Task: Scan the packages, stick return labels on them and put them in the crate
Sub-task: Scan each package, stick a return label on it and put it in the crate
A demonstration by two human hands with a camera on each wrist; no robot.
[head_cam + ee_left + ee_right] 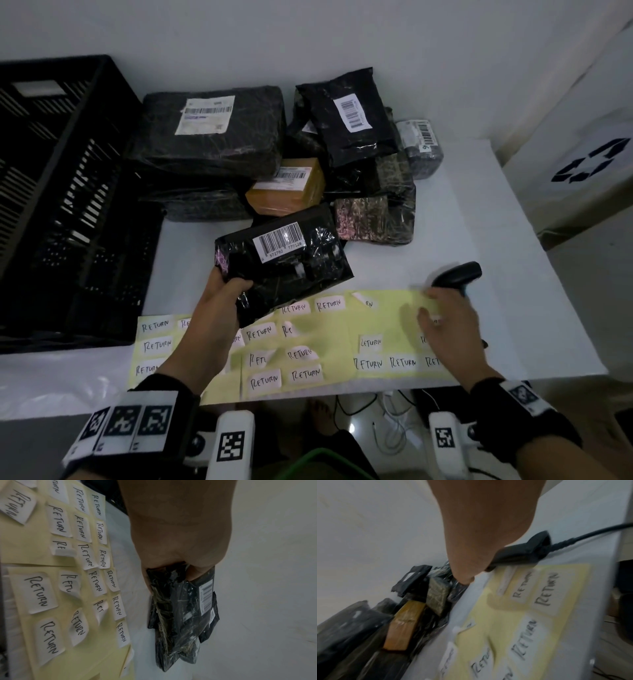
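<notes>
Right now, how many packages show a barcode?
5: the package in the left hand; the brown box behind it; the big black parcel by the crate; the black mailer atop the pile; the grey parcel far right. Other labels may be hidden.

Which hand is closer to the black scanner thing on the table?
Right. The right hand hovers open just in front of the scanner, almost touching it. The left hand is off to its left, gripping a black package.
</notes>
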